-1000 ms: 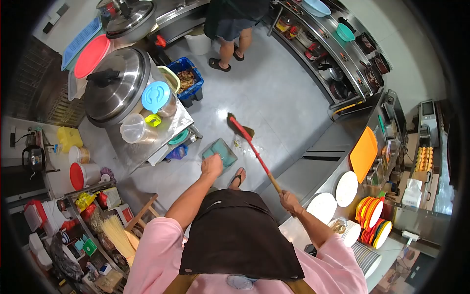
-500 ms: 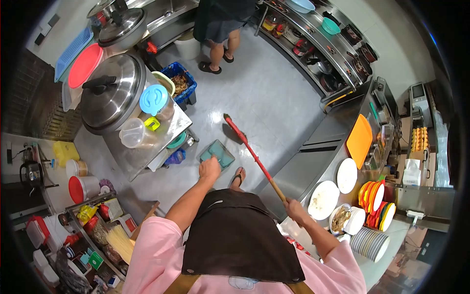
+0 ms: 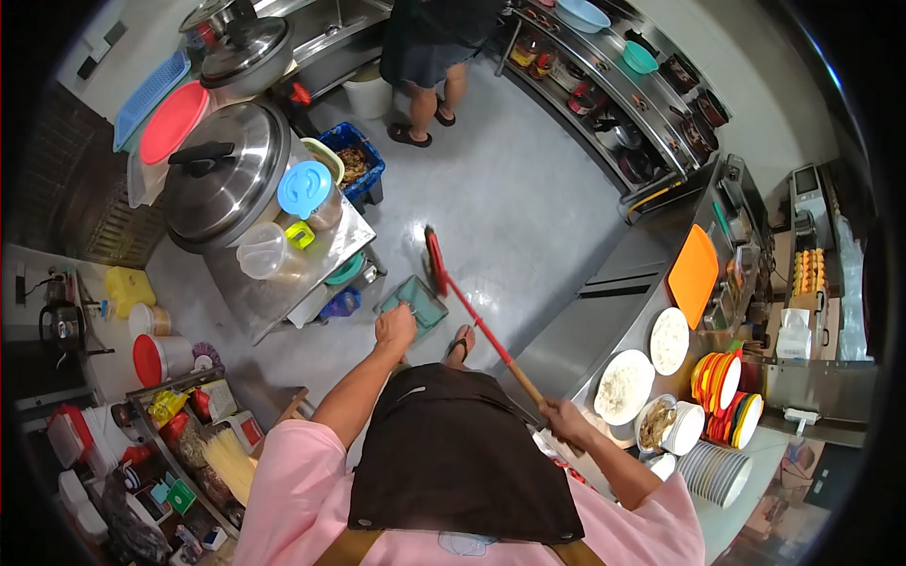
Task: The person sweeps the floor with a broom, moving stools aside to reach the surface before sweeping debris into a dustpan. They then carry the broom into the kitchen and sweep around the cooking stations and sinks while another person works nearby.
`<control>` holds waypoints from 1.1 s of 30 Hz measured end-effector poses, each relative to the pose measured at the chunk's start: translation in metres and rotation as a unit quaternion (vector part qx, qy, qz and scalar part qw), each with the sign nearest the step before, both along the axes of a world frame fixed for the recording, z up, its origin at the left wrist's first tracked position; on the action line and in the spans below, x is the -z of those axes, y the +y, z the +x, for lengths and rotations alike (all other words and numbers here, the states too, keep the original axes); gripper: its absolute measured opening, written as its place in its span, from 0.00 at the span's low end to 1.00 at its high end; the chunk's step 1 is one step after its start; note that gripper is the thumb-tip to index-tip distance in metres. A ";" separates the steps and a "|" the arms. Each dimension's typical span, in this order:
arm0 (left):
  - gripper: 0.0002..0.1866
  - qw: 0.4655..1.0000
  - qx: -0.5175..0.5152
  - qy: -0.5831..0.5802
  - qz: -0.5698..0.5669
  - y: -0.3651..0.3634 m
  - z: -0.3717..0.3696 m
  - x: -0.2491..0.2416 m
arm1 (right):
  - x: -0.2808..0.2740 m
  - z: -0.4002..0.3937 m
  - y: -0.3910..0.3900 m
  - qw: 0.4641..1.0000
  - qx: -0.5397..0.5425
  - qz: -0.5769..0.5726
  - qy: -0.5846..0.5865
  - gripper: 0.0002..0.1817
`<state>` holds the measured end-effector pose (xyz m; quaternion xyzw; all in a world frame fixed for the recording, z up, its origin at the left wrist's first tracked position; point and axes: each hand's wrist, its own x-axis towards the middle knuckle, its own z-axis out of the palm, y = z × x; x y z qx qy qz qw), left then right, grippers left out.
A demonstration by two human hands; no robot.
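My right hand [image 3: 566,423] is wrapped round the wooden upper end of a broom [image 3: 481,325] with a red shaft. The broom's head reaches down to the grey floor, close beside the upper right edge of a teal dustpan [image 3: 430,309]. In a closed fist, my left hand [image 3: 396,324] is over the dustpan, gripping its upright handle, most of which the fist hides. One sandalled foot [image 3: 460,347] shows just right of the dustpan.
Another person [image 3: 429,66] stands at the far sink. Left is a steel table [image 3: 330,259] bearing a large lidded pot [image 3: 226,179]; a blue waste bin [image 3: 373,174] stands behind it. Plates [image 3: 623,387] line the right counter [image 3: 604,325]. A steel shelf rack [image 3: 604,94] is at the back right.
The broom head has swung left, nearer the dustpan, and its shaft now slants more. My right hand has shifted slightly left and down. My left hand and the dustpan have moved slightly left.
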<state>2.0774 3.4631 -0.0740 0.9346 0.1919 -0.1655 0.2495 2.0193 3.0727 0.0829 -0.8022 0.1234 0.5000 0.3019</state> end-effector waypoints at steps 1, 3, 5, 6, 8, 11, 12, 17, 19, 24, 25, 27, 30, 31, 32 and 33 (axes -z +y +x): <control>0.15 1.000 0.001 0.004 0.001 0.002 -0.001 -0.004 | 0.008 0.008 0.004 0.996 -0.062 -0.032 -0.050 0.17; 0.13 1.000 0.014 0.024 0.004 0.001 0.001 -0.022 | 0.085 0.029 0.000 0.964 -0.177 -0.078 -0.182 0.17; 0.13 0.999 0.021 0.035 0.011 -0.001 0.001 -0.022 | 0.116 0.059 0.019 0.944 -0.195 -0.122 -0.237 0.16; 0.13 0.999 0.022 0.034 0.017 -0.001 0.001 -0.014 | 0.120 0.079 0.037 0.942 -0.190 -0.138 -0.239 0.16; 0.14 0.999 0.026 0.032 0.021 -0.001 0.001 -0.010 | 0.136 0.109 0.058 0.934 -0.206 -0.142 -0.256 0.17; 0.15 0.999 0.025 0.034 0.020 0.000 0.000 -0.010 | 0.173 0.124 0.061 0.920 -0.250 -0.127 -0.273 0.18; 0.15 0.999 0.022 0.038 0.021 0.000 0.001 -0.006 | 0.157 0.121 0.065 0.943 -0.238 -0.096 -0.214 0.17; 0.14 0.999 0.013 0.034 0.028 -0.003 -0.002 0.000 | 0.108 0.074 0.029 0.992 -0.119 0.022 0.022 0.17; 0.12 0.999 0.018 0.034 0.022 -0.002 -0.001 -0.011 | 0.079 0.058 0.002 0.988 -0.014 0.094 0.118 0.18; 0.12 0.999 0.025 0.035 0.011 0.006 -0.007 -0.022 | -0.014 -0.007 0.006 0.995 0.038 0.053 0.075 0.15; 0.12 0.999 0.029 0.032 0.007 0.008 -0.005 -0.027 | -0.003 -0.014 0.004 0.999 -0.022 0.032 0.000 0.14; 0.12 0.997 0.056 0.041 0.025 0.016 0.001 -0.026 | 0.019 -0.026 0.009 0.980 -0.138 -0.014 -0.143 0.14; 0.11 0.995 0.087 0.025 0.040 0.026 0.007 -0.020 | 0.034 -0.023 0.032 0.990 -0.111 -0.022 -0.088 0.15; 0.11 0.994 0.095 0.013 0.044 0.027 0.008 -0.018 | 0.044 -0.023 0.035 0.992 -0.099 -0.008 -0.076 0.16; 0.11 0.994 0.100 0.014 0.045 0.027 0.010 -0.017 | 0.062 -0.024 0.035 0.997 -0.069 0.018 -0.033 0.14; 0.12 0.993 0.104 0.016 0.046 0.027 0.011 -0.016 | 0.068 -0.023 0.031 0.997 0.010 0.064 0.035 0.12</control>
